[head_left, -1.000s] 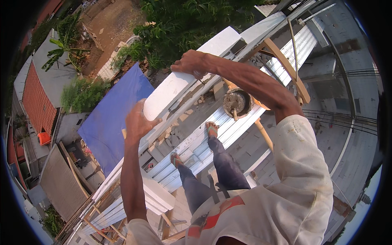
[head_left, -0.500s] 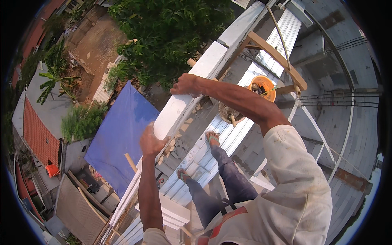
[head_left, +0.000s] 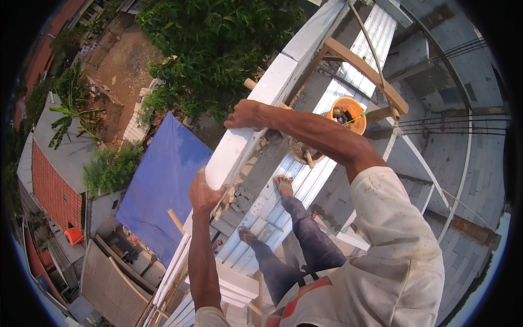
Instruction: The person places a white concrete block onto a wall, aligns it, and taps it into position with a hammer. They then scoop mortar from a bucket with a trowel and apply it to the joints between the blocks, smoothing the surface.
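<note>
High above a yard of green trees [head_left: 218,49] and a blue tarpaulin sheet [head_left: 160,191], the person stood on ribbed, pale corrugated metal sheeting [head_left: 283,218] and held a long white rectangular masonry block [head_left: 231,150] between both hands. That block lay lengthwise in line with the row of similar white blocks [head_left: 305,46] running up the wall top, its far end near the next block, so it seemed to be held for seating in that course. One end was cupped by the left hand [head_left: 204,192], the fingers spread wide and pressed flat against the end face, as if pushing it along the row. Over the block's upper far edge lay the right hand [head_left: 246,114], its fingers curled down on the top and side, gripping it, seemingly to steady and steer the weight. Its faces looked smooth, chalky and square-cornered, while the bed beneath it was rough grey mortar with pale broken chips [head_left: 239,188] scattered on it. Just past the right forearm stood a round orange plastic bucket [head_left: 347,114] with a grey-crusted basin beside it, near enough to reach. A bare timber frame [head_left: 365,71] of straight brown battens rose behind. Sandalled feet were planted apart on the sheeting, likely for balance.
</note>
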{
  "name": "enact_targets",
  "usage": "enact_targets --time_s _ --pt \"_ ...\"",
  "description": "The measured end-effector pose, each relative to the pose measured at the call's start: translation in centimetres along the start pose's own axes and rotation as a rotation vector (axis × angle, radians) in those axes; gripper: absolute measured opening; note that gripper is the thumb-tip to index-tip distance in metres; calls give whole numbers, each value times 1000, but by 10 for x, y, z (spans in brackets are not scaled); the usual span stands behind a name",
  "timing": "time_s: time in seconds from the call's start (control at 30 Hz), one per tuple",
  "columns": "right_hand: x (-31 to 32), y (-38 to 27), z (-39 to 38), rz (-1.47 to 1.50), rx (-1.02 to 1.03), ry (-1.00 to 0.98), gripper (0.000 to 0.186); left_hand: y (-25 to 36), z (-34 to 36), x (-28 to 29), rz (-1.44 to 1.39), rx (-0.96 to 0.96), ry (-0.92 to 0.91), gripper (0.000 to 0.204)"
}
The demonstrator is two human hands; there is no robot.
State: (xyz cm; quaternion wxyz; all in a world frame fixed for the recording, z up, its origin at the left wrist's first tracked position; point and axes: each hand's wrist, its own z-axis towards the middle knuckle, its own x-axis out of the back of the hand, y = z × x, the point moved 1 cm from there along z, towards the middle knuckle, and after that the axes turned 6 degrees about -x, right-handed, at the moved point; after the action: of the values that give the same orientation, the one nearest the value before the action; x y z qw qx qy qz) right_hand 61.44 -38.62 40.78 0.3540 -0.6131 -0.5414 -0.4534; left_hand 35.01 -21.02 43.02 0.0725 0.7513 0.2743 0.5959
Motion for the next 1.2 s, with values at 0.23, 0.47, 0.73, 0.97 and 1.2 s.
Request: enact_targets --time_s 0.23,0.47,0.73,0.97,1.2 --pt "-6 1 0 30 4 40 71 -2 2 2 -20 53 -75 99" --pt "-6 -2 7 0 -21 6 70 -9 6 0 37 77 -98 109" --pt "-12 -2 8 1 -53 -10 70 -9 7 -1 -10 36 -83 108" --pt "-36 9 11 58 -64 31 88 -5 8 -2 -53 40 -84 106" --pt "-37 7 16 58 17 117 100 -29 -2 10 -15 -47 -109 115"
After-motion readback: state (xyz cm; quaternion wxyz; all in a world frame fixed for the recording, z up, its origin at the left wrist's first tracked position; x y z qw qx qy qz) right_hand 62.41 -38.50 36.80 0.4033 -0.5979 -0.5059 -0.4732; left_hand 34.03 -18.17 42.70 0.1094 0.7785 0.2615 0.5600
